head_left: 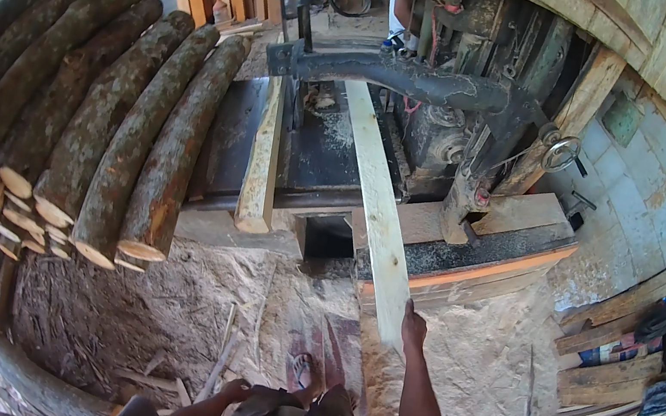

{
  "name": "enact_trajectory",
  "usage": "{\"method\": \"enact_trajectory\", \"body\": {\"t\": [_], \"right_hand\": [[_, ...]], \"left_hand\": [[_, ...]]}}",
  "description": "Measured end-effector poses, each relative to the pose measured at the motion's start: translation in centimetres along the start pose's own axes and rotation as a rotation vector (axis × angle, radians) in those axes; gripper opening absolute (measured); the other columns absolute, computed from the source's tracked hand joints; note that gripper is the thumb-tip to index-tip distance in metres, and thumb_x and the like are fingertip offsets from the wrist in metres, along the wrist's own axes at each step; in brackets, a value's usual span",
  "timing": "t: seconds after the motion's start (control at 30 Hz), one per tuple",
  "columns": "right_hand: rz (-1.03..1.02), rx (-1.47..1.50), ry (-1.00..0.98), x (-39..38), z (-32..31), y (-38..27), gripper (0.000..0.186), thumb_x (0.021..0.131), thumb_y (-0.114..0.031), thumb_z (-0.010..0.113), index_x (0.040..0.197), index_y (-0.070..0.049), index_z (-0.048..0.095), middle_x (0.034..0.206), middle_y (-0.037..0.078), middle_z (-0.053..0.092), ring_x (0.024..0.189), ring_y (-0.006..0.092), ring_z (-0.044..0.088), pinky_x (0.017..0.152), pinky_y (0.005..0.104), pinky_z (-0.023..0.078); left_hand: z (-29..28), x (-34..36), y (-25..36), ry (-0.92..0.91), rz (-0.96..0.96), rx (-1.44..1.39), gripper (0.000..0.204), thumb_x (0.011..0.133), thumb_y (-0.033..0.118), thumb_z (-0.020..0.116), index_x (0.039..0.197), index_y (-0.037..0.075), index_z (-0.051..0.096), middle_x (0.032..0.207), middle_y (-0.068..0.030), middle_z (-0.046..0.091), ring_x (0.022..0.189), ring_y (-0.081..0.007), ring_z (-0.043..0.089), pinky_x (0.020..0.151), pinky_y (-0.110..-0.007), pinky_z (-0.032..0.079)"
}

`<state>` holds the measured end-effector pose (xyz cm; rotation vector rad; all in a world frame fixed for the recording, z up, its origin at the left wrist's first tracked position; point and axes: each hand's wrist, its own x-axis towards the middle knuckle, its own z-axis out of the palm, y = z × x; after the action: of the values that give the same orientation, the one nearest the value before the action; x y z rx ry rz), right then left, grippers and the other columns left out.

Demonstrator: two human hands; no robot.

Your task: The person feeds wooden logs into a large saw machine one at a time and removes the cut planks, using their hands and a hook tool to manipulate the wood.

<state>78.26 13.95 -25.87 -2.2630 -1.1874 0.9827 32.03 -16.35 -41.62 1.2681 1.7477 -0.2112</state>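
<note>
Head: R hand (413, 331) on plank (380, 215); end overhangs orange mach edge (489, 269).

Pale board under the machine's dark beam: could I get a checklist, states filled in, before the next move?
1. Right hand touching pale board near its close end: ok.
2. Left hand away from the machine: ok, near the lap.
3. Board's far end: cannot tell, hidden around the dark beam.
4. Floor by the feet clear: not ok, wood strips lie there.
5. Toes covered: not ok, bare toes show.

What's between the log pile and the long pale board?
The head view shows a thick wooden beam between them, along with part of the dark table.
</note>
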Motion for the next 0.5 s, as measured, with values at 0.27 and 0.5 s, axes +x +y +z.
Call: {"method": "enact_trajectory", "body": {"t": [0.27, 0.5], "right_hand": [[-0.211, 0.089, 0.079, 11.4, 3.2, -8.9, 0.057, 0.086, -0.052, 0.051, 0.101, 0.001, 0.065, 0.099, 0.028, 0.062, 0.097, 0.0450, 0.058, 0.081, 0.0452, 0.045], [0.069, 0.687, -0.211, 6.6, 3.0, -0.8, 0.058, 0.087, -0.057, 0.049, 0.111, -0.005, 0.060, 0.086, 0.012, 0.066, 0.063, 0.0207, 0.063, 0.054, 0.0327, 0.051]], "left_hand": [[-12.4, -4.3, -3.2, 0.459, -0.376, -0.949, 0.033, 0.090, 0.029, 0.054, 0.117, 0.012, 0.049, 0.090, -0.0080, 0.064, 0.072, -0.0222, 0.064, 0.058, -0.037, 0.049], [-7.5, -1.7, 9.7, 0.220, -0.261, -1.185, 0.042, 0.090, 0.031, 0.055, 0.126, 0.013, 0.041, 0.098, -0.0099, 0.066, 0.077, -0.0235, 0.065, 0.062, -0.038, 0.049]]}}
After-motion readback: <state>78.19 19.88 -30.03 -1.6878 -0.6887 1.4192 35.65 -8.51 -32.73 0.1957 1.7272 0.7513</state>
